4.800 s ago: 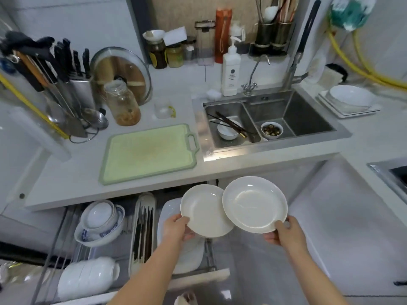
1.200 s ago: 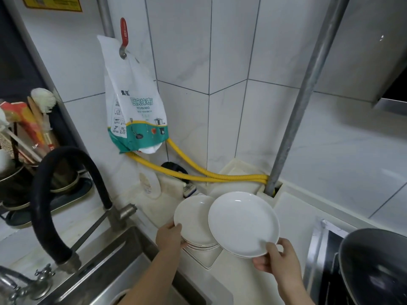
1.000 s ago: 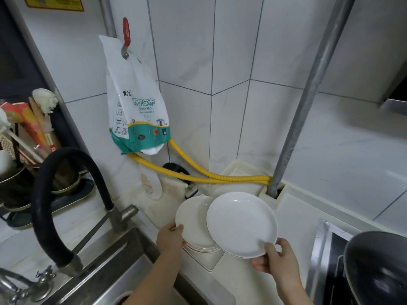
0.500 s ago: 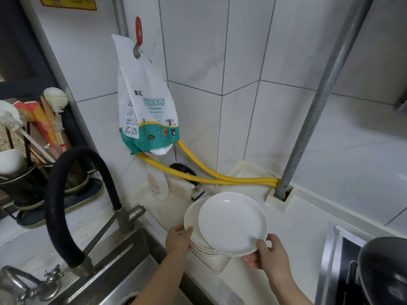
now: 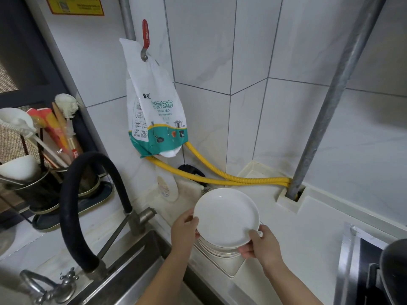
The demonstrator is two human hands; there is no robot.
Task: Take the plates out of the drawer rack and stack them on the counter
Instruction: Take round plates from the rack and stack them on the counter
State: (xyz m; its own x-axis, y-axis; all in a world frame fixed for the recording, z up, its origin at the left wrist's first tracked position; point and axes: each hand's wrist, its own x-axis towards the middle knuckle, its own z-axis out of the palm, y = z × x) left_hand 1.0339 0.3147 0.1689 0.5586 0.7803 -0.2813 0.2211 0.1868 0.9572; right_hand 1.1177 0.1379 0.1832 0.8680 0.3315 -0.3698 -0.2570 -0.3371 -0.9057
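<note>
1. Two hands held the top plate [image 5: 226, 217] over the stack [image 5: 220, 252] on the counter [image 5: 308, 234].
2. Right hand [image 5: 259, 245] pinched its near rim; left hand [image 5: 184, 230] seemed curled on the left edge.
3. Glazed ceramic looked stiff, slick and chippable, so it was best held by opposite rims.

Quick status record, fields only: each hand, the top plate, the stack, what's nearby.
left hand: grips the left rim of the plates
right hand: holds the top plate's near-right rim
top plate: white, tilted, over the stack, not yet settled flat
stack: white plates on a square dish on the counter
nearby: sink to the left, black faucet hose, yellow hose behind
</note>
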